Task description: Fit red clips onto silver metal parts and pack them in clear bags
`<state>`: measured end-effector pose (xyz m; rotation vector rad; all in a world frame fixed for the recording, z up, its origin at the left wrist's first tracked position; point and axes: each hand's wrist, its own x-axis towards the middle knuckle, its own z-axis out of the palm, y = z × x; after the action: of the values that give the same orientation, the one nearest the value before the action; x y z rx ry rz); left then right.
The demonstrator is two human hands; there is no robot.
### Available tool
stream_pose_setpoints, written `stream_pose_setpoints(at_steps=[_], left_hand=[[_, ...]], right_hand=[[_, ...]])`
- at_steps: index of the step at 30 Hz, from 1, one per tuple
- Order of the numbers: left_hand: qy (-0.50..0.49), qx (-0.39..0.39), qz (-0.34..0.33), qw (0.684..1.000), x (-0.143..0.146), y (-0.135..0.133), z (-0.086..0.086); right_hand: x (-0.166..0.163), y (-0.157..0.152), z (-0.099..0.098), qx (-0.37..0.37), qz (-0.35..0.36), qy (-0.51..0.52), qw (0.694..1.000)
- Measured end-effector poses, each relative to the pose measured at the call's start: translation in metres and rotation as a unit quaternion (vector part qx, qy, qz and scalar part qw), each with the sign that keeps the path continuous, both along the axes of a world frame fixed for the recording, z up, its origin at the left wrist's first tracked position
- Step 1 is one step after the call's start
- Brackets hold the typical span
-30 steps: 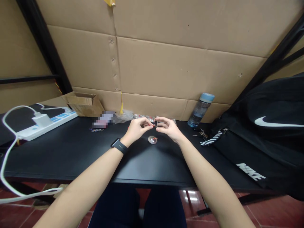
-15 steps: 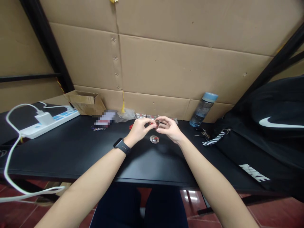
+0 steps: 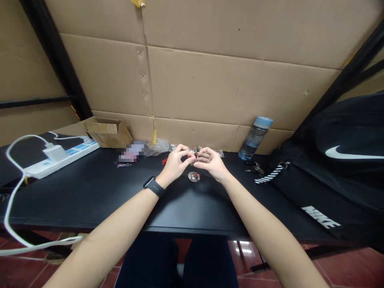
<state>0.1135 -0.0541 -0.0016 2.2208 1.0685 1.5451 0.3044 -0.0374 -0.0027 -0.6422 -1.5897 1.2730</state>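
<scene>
My left hand (image 3: pixel 174 163) and my right hand (image 3: pixel 210 163) meet above the black table (image 3: pixel 90 188), fingertips pinched together on a small shiny metal piece with a red bit (image 3: pixel 193 156). The piece is too small to name. Just below the hands a small round silver disc (image 3: pixel 193 176) lies on the table. A black watch (image 3: pixel 153 187) sits on my left wrist.
A blue-capped water bottle (image 3: pixel 254 138) stands at the back right, with keys and a striped strap (image 3: pixel 265 175) beside a black sports bag (image 3: pixel 339 176). At the left lie a white power strip (image 3: pixel 60 154) with a charger and cable, and a cardboard box (image 3: pixel 106 131). Small plastic packets (image 3: pixel 159 146) line the cardboard wall.
My hands have drawn a little closer together, fingertips now touching around the small metal piece. The disc on the table has not moved.
</scene>
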Motion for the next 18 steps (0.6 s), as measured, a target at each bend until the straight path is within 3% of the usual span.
stream_pose_setpoints(at_steps=[11, 18], left_hand=[[-0.027, -0.032, -0.002, 0.999, -0.0006, -0.0004, 0.0026], [0.011, -0.027, -0.020, 0.999, -0.0038, 0.0051, -0.0004]], right_hand=[[0.0017, 0.0016, 0.0023, 0.032, 0.002, -0.057, 0.998], [0.0022, 0.0000, 0.0035, 0.051, 0.010, -0.093, 0.994]])
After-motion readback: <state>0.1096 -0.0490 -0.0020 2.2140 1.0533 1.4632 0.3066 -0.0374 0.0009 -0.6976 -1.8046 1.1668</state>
